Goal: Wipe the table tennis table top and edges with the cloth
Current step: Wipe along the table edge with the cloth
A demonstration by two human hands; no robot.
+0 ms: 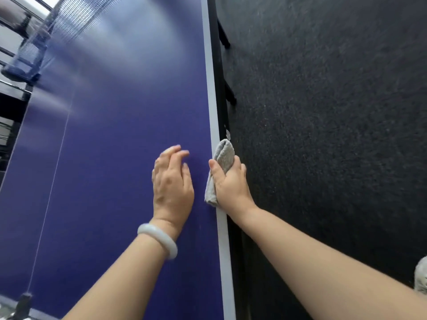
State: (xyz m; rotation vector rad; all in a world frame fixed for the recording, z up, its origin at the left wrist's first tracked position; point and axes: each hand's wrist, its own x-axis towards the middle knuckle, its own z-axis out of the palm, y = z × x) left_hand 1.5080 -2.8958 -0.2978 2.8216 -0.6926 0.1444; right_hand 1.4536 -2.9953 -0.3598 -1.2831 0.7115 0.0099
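Blue table tennis table [120, 135]: our right hand [227, 185] grips the folded grey cloth [221, 162] against its white edge; left hand [172, 183] lies flat, bracing us.

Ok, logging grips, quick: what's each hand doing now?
Left hand: open, flat on the table top.
Right hand: grips the cloth against the white edge.

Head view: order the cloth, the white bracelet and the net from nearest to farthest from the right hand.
1. cloth, gripped in the right hand at the table edge.
2. white bracelet, on the left wrist.
3. net, far upper left.
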